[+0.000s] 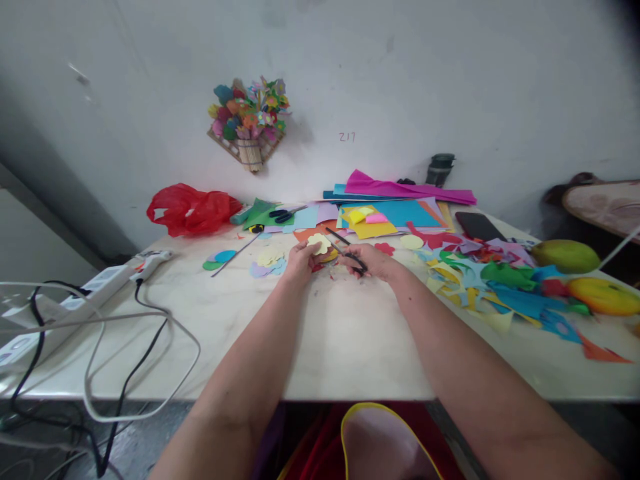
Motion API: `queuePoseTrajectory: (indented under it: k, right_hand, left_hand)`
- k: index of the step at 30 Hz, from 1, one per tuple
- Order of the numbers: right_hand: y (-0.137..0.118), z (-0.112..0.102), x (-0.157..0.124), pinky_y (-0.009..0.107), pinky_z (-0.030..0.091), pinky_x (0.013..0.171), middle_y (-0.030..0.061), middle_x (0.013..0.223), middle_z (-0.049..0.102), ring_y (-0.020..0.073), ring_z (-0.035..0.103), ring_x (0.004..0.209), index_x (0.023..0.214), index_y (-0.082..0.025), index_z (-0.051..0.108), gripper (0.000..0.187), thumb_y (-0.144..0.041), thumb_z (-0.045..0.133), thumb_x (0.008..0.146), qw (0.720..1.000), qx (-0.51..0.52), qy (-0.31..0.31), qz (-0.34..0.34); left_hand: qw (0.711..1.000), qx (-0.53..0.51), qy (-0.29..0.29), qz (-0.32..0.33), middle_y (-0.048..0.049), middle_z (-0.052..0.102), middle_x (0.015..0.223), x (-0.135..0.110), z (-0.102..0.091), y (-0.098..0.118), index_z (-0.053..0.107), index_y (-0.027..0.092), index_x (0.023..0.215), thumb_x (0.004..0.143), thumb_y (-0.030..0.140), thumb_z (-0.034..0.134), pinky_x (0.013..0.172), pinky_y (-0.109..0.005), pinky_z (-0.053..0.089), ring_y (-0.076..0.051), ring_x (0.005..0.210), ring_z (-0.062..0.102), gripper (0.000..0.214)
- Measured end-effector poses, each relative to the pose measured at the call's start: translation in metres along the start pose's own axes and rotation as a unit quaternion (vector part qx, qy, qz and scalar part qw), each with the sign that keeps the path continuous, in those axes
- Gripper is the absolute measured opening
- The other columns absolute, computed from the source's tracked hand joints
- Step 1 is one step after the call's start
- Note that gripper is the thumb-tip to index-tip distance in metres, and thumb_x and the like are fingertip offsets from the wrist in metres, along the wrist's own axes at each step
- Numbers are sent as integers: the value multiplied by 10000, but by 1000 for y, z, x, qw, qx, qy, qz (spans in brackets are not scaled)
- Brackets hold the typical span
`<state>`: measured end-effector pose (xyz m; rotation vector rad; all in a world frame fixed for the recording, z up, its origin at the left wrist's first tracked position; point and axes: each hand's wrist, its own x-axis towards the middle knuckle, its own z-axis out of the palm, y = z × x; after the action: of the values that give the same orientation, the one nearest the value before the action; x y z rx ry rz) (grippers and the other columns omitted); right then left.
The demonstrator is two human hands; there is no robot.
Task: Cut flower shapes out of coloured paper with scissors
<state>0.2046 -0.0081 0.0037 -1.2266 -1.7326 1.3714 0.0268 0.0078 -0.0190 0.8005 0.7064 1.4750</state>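
Note:
Near the middle of the table, my left hand [300, 260] pinches a pale yellow paper flower [319, 244]. A pair of dark-handled scissors [358, 265] is held in my right hand [373, 261], its blades close to the flower's right side. Beneath and between my hands lie some red and yellow paper pieces, partly hidden. Beside my left hand sits a small group of pastel paper flower shapes [270, 263]. A red paper flower [385, 249] and a pale yellow paper circle [411, 242] lie beyond my right hand.
Colourful paper scraps [475, 273] spread over the right side, near a dark phone [480, 227] and a mango-like fruit [605, 295]. Paper sheets [395, 215], a second pair of scissors [283, 215] and a red plastic bag [193, 208] stand at the back. A power strip [75, 307] with cables occupies the left.

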Motion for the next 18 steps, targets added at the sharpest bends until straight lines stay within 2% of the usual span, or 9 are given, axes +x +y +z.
queuePoseTrajectory:
  k: [13,18]
  right_hand:
    - [11,-7,4,164,252,309,-12,554,602,67,507,382,769,-163,552,279,-410,675,813,998,-30,-47,-34]
    - [7,-8,1,169,250,302,-14,541,598,71,502,374,770,-165,532,242,-366,639,852,998,-26,-57,-14]
  left_hand:
    - [1000,17,6,9,-88,721,770,2,-5,-1,670,93,768,617,118,763,807,-363,579,-203,714,708,179]
    - [1000,8,28,10,-75,721,757,3,-7,1,682,98,760,621,115,765,751,-320,579,-184,681,696,162]
